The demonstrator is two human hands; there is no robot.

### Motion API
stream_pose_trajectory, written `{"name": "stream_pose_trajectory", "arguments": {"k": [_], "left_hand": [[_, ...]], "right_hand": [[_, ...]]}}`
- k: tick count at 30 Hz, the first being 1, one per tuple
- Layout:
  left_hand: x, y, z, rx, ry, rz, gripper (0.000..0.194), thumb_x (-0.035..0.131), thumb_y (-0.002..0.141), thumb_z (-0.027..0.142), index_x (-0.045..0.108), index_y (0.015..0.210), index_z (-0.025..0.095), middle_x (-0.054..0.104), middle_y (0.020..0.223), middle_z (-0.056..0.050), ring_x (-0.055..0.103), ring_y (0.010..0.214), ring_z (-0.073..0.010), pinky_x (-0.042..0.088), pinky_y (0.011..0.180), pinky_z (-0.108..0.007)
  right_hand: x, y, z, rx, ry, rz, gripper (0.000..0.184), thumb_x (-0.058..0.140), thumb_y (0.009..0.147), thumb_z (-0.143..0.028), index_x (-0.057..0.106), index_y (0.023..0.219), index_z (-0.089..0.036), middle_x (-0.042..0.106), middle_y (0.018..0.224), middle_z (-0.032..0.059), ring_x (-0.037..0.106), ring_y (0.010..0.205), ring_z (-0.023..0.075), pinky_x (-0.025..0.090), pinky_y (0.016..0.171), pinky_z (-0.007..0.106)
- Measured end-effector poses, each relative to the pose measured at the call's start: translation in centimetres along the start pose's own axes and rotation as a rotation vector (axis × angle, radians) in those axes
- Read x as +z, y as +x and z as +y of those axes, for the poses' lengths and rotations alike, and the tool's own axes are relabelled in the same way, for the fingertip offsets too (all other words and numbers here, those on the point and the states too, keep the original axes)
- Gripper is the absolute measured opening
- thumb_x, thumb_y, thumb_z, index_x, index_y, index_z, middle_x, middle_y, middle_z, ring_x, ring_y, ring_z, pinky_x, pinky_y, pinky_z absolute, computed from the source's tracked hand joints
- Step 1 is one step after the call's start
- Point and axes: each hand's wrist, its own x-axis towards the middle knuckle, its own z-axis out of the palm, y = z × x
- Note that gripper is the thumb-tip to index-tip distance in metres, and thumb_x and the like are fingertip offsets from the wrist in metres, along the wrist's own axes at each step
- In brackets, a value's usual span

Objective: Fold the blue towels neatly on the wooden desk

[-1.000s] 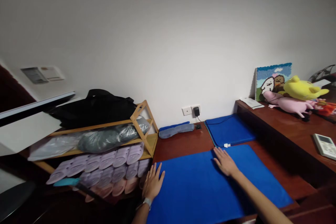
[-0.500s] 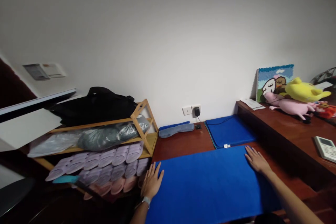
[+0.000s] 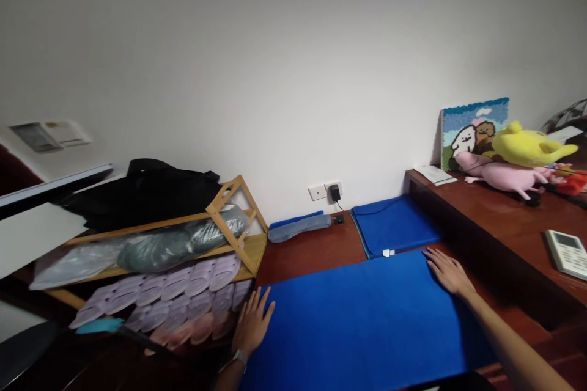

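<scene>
A flat blue cloth [image 3: 348, 324] lies spread over the reddish-brown desk [image 3: 316, 250]. On its left edge rests my left hand [image 3: 254, 321], fingers stretched out, a watch on the wrist. My right hand [image 3: 449, 272] lies flat at the cloth's far right corner with its fingers extended. Neither hand grasps anything. Behind the spread cloth, a folded blue cloth [image 3: 394, 223] with a small white tag sits against the wall. To its left is a rolled grey-blue piece of fabric [image 3: 300, 228].
Left of the desk, a wooden rack [image 3: 252, 256] holds purple slippers [image 3: 177, 284], plastic-wrapped bundles and a black bag [image 3: 151, 192]. A raised ledge on the right carries plush toys [image 3: 504, 174], a picture [image 3: 472, 131] and a calculator-like device [image 3: 568, 253]. A black plug [image 3: 335, 192] is in the wall socket.
My right hand has slid rightward across the blue cloth to its far right corner. My left hand stays at the left edge. The view has shifted slightly.
</scene>
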Motion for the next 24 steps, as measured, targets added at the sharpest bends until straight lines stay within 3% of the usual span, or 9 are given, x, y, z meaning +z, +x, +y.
{"name": "stream_pose_trajectory", "arguments": {"k": [3,6,8,11,14,16,18,21,24], "left_hand": [[-1.9,0.3,0.9,0.042,0.100,0.001,0.063,0.037,0.101,0.043,0.052,0.156,0.017,0.050,0.164,-0.016,0.042,0.154,-0.0359,0.031,0.126,-0.060],[-4.9,0.4,4.9,0.091,0.124,0.061,0.058,0.040,0.097,0.028,0.060,0.149,0.011,0.056,0.158,-0.020,0.049,0.148,-0.0374,0.033,0.124,-0.058],[-6.7,-0.3,10.5,0.118,0.063,0.111,0.055,0.041,0.093,0.018,0.064,0.142,0.011,0.064,0.149,-0.019,0.058,0.137,-0.0344,0.042,0.118,-0.052],[-7.7,-3.6,23.3,0.376,-0.161,0.089,0.044,0.041,0.096,0.014,0.070,0.128,0.021,0.075,0.125,-0.010,0.067,0.116,-0.0252,0.050,0.105,-0.041],[-6.0,-8.8,37.9,0.724,-0.281,0.006,0.018,0.057,0.095,0.029,0.073,0.102,0.024,0.076,0.099,-0.007,0.067,0.098,-0.0254,0.052,0.090,-0.040],[-3.8,-11.9,46.2,0.923,-0.303,-0.035,0.033,0.064,0.092,0.052,0.072,0.102,0.021,0.074,0.098,-0.010,0.065,0.096,-0.0286,0.052,0.084,-0.043],[-1.4,-14.0,52.3,1.032,-0.282,-0.077,0.050,0.070,0.083,0.061,0.072,0.106,0.017,0.074,0.100,-0.014,0.064,0.095,-0.0308,0.051,0.083,-0.045],[1.3,-15.0,56.6,1.007,-0.267,-0.081,0.033,0.068,0.086,0.038,0.073,0.107,0.013,0.074,0.098,-0.018,0.063,0.093,-0.0308,0.048,0.085,-0.047],[2.0,-14.5,56.7,0.982,-0.374,-0.109,0.025,0.062,0.089,0.031,0.072,0.106,0.016,0.074,0.096,-0.017,0.064,0.093,-0.0310,0.048,0.087,-0.048]], "right_hand": [[-0.4,0.1,-0.2,0.012,0.022,-0.051,0.066,0.022,0.104,-0.052,0.050,0.158,-0.028,0.040,0.170,0.0032,0.031,0.160,0.0244,0.024,0.128,0.048],[-0.7,0.2,-0.2,0.005,0.064,-0.052,0.068,0.020,0.104,-0.051,0.049,0.159,-0.024,0.041,0.169,0.0038,0.029,0.160,0.0234,0.021,0.130,0.048],[-0.7,0.2,-0.2,-0.005,0.090,-0.038,0.067,0.020,0.104,-0.049,0.049,0.159,-0.024,0.043,0.168,0.0039,0.031,0.159,0.0234,0.021,0.129,0.049],[-0.8,0.2,0.0,-0.022,0.133,-0.012,0.065,0.022,0.104,-0.049,0.053,0.157,-0.026,0.047,0.165,0.0028,0.034,0.158,0.0233,0.025,0.128,0.050],[-0.7,0.2,0.0,-0.031,0.157,0.018,0.063,0.025,0.103,-0.049,0.056,0.153,-0.028,0.050,0.163,0.0026,0.037,0.157,0.0236,0.027,0.128,0.051],[-0.5,0.2,0.1,-0.033,0.169,0.026,0.063,0.025,0.103,-0.049,0.058,0.152,-0.028,0.051,0.163,0.0033,0.037,0.157,0.0241,0.026,0.128,0.051],[-0.4,0.2,0.2,-0.040,0.188,0.030,0.063,0.024,0.103,-0.050,0.058,0.152,-0.029,0.051,0.163,0.0031,0.038,0.156,0.0242,0.025,0.128,0.052],[-0.1,0.4,0.5,-0.051,0.214,0.023,0.062,0.025,0.102,-0.052,0.061,0.149,-0.031,0.052,0.162,0.0021,0.039,0.156,0.0242,0.025,0.128,0.054],[0.1,0.6,0.9,-0.035,0.250,0.042,0.064,0.026,0.100,-0.054,0.063,0.146,-0.029,0.055,0.159,0.0028,0.042,0.154,0.0253,0.027,0.128,0.055]]}}
